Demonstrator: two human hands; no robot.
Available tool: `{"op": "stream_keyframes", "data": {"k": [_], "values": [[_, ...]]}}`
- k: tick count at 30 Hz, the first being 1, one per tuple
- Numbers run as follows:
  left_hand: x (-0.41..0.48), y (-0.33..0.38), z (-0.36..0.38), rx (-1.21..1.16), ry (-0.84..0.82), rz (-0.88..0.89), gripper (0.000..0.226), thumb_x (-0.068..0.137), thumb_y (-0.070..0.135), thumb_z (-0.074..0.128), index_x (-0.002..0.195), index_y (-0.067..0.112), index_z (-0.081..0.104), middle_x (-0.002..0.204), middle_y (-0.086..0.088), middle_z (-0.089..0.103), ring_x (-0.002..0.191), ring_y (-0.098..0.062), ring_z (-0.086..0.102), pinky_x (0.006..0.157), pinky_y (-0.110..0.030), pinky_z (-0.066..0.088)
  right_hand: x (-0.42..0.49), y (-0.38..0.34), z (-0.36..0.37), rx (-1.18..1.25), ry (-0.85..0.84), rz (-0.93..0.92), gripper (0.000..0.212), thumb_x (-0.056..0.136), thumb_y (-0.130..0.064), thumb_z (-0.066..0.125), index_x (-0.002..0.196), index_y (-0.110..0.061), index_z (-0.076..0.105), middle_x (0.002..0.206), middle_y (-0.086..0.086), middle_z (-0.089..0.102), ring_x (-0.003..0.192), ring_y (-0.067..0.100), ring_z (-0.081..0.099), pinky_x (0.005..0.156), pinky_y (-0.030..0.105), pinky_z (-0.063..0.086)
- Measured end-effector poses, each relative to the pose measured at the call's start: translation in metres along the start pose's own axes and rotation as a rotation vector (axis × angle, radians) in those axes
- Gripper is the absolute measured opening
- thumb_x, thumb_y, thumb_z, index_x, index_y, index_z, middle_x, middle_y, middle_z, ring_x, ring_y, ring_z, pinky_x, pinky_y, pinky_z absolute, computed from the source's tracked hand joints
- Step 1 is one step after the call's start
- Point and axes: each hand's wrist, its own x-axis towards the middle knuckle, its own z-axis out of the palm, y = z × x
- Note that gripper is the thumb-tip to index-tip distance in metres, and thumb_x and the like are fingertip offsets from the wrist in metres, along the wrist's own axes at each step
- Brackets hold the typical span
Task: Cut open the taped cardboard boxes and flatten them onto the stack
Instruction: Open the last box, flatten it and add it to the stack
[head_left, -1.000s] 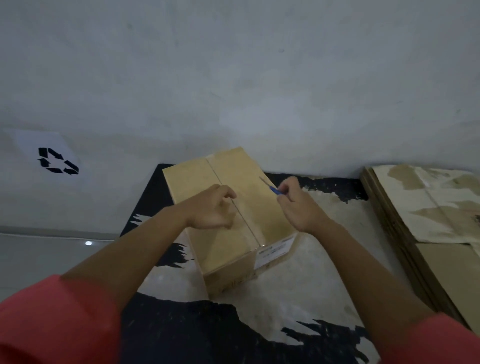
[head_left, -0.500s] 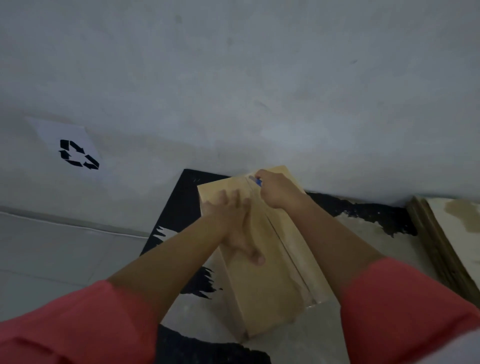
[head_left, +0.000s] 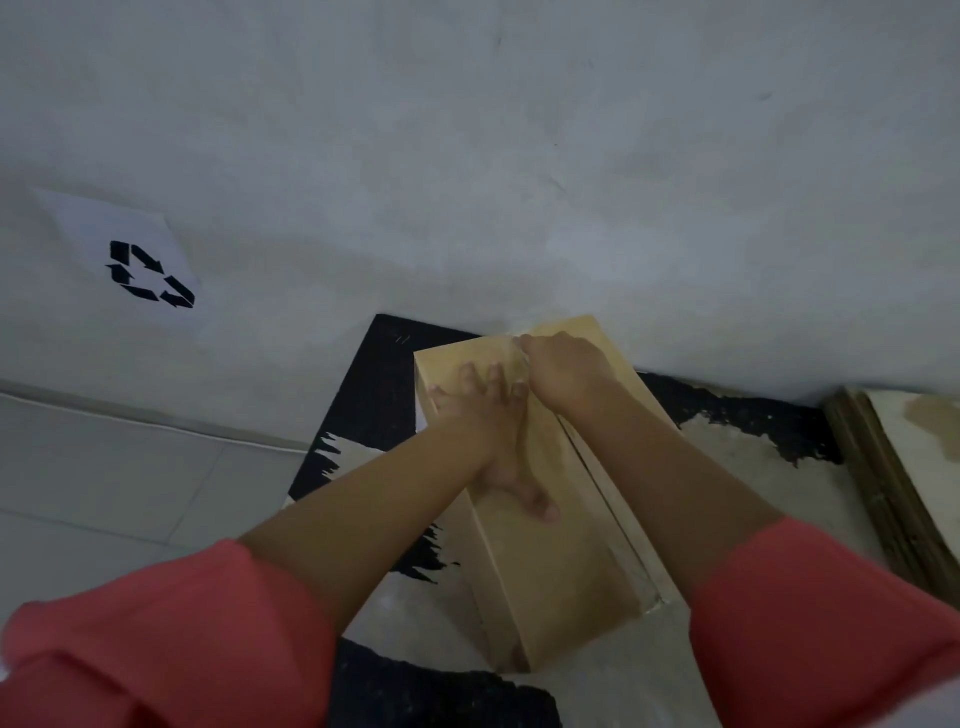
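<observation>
Squarely in the middle lies the box (head_left: 550, 561), a long brown carton set on a black-and-pale mat (head_left: 374, 374) on the floor, its far end close to the wall (head_left: 571, 156). A taped seam (head_left: 602, 483) runs the length of its top, from the near corner to the far end.

The left hand (head_left: 483, 421) lies flat on the lid to the left of that seam, fingers (head_left: 470, 376) straight and spread wide, thumb stretched back toward the near end. It presses and grips nothing. The right hand (head_left: 566, 371) sits at the far end of the seam, just beside the left and touching the cardboard. Its fingers are curled in tight, knuckles up (whatever they may be pinching is hidden under the hand, so I cannot tell if they hold anything). Both forearms reach out from red sleeves (head_left: 156, 649).

At the right edge, well apart from the box, is the stack (head_left: 878, 483) of flattened cardboard, its brown layered edge showing under a pale, stained top sheet.

For markings, a white sheet of paper (head_left: 83, 223) is stuck to the wall on the left, printed with the black three-arrow recycling symbol (head_left: 150, 275). Grey tiles (head_left: 104, 467) cover the floor below it.
</observation>
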Motion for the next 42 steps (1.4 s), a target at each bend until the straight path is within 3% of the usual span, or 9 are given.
{"op": "stream_keyframes", "data": {"k": [9,21,25,28,30,34,37,41,42], "values": [[-0.002,0.0,-0.002,0.006,-0.002,-0.015,0.145,0.05,0.083,0.069,0.153,0.024,-0.014,0.16,-0.005,-0.021,0.144,-0.04,-0.021,0.109,-0.07,0.003,-0.029,0.009,0.01,0.009,-0.038,0.021,0.043,0.098,-0.014,0.033,0.14,-0.018,0.043,0.131,0.012,0.053,0.116,0.031,0.053,0.087,0.037,0.043],[-0.005,-0.001,-0.002,0.001,0.012,-0.012,0.145,0.049,0.083,0.069,0.153,0.022,-0.012,0.16,-0.006,-0.021,0.145,-0.04,-0.017,0.111,-0.07,0.008,-0.118,0.021,0.036,-0.056,-0.028,0.018,0.029,0.098,-0.012,0.034,0.124,-0.013,0.047,0.115,0.014,0.057,0.105,0.033,0.057,0.072,0.033,0.035],[-0.006,-0.001,-0.001,0.003,0.012,-0.011,0.144,0.049,0.084,0.068,0.153,0.024,-0.012,0.159,-0.005,-0.022,0.145,-0.039,-0.016,0.11,-0.07,0.007,-0.155,0.029,0.035,-0.054,-0.033,-0.01,0.026,0.099,-0.014,0.035,0.124,-0.013,0.043,0.106,0.011,0.059,0.091,0.029,0.059,0.066,0.033,0.036],[-0.002,-0.003,0.0,0.013,0.009,-0.013,0.146,0.044,0.087,0.066,0.153,0.025,-0.01,0.159,-0.005,-0.02,0.145,-0.04,-0.014,0.11,-0.071,0.01,-0.188,0.035,0.035,-0.062,-0.058,-0.034,0.028,0.099,-0.014,0.037,0.128,-0.012,0.039,0.087,0.008,0.051,0.074,0.024,0.049,0.063,0.033,0.039],[-0.002,-0.002,-0.002,0.024,-0.003,-0.01,0.146,0.043,0.088,0.065,0.153,0.024,-0.008,0.16,-0.006,-0.017,0.145,-0.041,-0.011,0.111,-0.068,0.014,-0.209,0.041,0.036,-0.023,-0.051,-0.031,0.035,0.099,-0.011,0.036,0.134,-0.013,0.037,0.084,0.007,0.048,0.072,0.023,0.048,0.062,0.031,0.039],[-0.007,0.007,-0.009,0.068,-0.004,-0.02,0.143,0.044,0.085,0.067,0.153,0.019,0.002,0.159,-0.013,0.001,0.144,-0.043,0.006,0.114,-0.059,0.02,-0.243,0.051,0.041,0.042,-0.089,-0.007,0.054,0.098,-0.007,0.036,0.149,-0.018,0.022,0.102,0.013,0.059,0.075,0.025,0.055,0.061,0.029,0.039],[-0.007,0.012,-0.01,0.095,-0.016,-0.036,0.143,0.037,0.088,0.065,0.149,0.018,0.012,0.154,-0.015,0.014,0.139,-0.042,0.022,0.111,-0.055,0.027,-0.259,0.057,0.043,0.06,-0.128,-0.008,0.059,0.098,-0.005,0.032,0.152,-0.02,0.016,0.103,0.014,0.059,0.056,0.018,0.034,0.046,0.025,0.025],[-0.008,0.017,-0.013,0.038,-0.027,-0.074,0.124,0.053,0.075,0.074,0.147,0.018,0.018,0.15,-0.014,0.022,0.135,-0.035,0.031,0.108,-0.05,0.034,-0.277,0.073,0.048,0.082,-0.136,-0.054,0.054,0.098,-0.005,0.03,0.15,-0.021,0.027,0.121,0.014,0.057,0.094,0.029,0.057,0.059,0.027,0.036],[-0.009,0.021,-0.013,0.005,-0.016,-0.095,0.118,0.061,0.069,0.075,0.149,0.016,0.017,0.152,-0.014,0.02,0.137,-0.035,0.028,0.11,-0.048,0.032,-0.28,0.08,0.048,0.092,-0.132,-0.058,0.054,0.097,-0.005,0.031,0.148,-0.023,0.03,0.117,0.013,0.058,0.092,0.027,0.058,0.06,0.026,0.037]]}}
